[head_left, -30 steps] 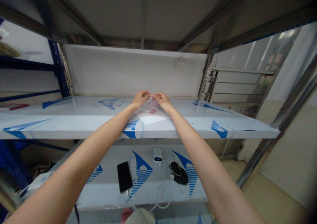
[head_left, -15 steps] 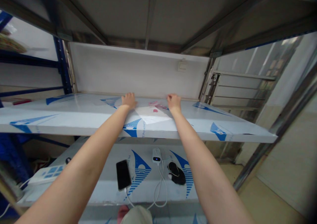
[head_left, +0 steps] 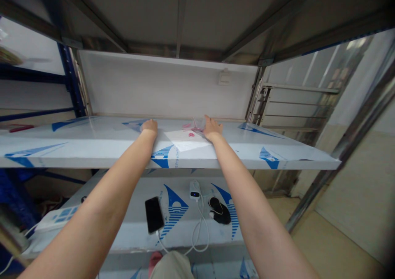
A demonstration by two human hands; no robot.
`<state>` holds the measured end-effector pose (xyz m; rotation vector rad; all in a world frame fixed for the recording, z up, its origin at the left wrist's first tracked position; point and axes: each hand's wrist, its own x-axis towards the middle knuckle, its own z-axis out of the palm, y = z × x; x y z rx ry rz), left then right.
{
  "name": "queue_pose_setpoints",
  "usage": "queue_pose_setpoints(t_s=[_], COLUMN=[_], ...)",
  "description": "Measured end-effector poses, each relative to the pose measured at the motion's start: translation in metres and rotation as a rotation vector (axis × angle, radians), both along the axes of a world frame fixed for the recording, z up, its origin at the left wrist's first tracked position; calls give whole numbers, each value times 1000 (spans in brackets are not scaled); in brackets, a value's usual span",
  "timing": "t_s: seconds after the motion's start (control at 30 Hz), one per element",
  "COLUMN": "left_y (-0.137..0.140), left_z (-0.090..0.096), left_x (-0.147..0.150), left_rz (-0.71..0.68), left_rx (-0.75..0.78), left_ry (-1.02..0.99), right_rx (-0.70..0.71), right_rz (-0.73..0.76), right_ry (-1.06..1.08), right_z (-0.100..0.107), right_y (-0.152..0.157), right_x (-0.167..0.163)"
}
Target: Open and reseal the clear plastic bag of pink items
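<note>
A white, flat sheet or packet (head_left: 187, 140) with a small pink-red mark lies on the middle shelf. Behind it is a crumpled clear plastic piece with pink print (head_left: 195, 126); I cannot tell whether it is a bag. My right hand (head_left: 212, 128) is at the right edge of both, with a finger stretched up and away from the others, against or very near the plastic. To the left of the sheet, my left hand (head_left: 149, 127) rests on the shelf with fingers curled in. Whatever those fingers hold, if anything, is hidden.
The film-covered shelf (head_left: 101, 147) has a metal shelf (head_left: 154, 28) low overhead. Below lie a black phone (head_left: 154, 215) on a cable, a white plug device (head_left: 194, 190), a black object (head_left: 220, 211) and a power strip (head_left: 58, 218). A metal post (head_left: 311, 196) stands right.
My left hand has gone from spread fingers to curled and shifted slightly left. My right hand has turned, its finger now extended by the plastic, which stands up more. The view shifted slightly.
</note>
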<state>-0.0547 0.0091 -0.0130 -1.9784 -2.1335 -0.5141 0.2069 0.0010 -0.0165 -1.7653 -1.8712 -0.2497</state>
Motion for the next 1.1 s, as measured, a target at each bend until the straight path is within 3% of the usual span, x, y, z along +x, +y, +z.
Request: queue_pose_setpoints(t_s=[0.27,0.43,0.63,0.8,0.87,0.97,1.1], left_y=[-13,-16,-19,-19,-18,-14,-9], left_z=[7,7,10,12,13,15,16], left_x=[9,9,13,10,12,26,51], left_rz=[172,174,173,165,74,-204,-519], left_rx=[-28,-29,6,61,142,297,403], left_ry=[129,112,154,68,46,-88,-398], right_rx=[63,21,-29,121,187,247,164], right_rz=[-47,-41,-61,-34,-15,88,284], right_ry=[119,183,96,81,85,80,68], right_z=[-1,-1,0,4,6,8,8], right_y=[-2,1,2,-2,-3,-4,-5], right_x=[1,2,-1,0,0,-3,-9])
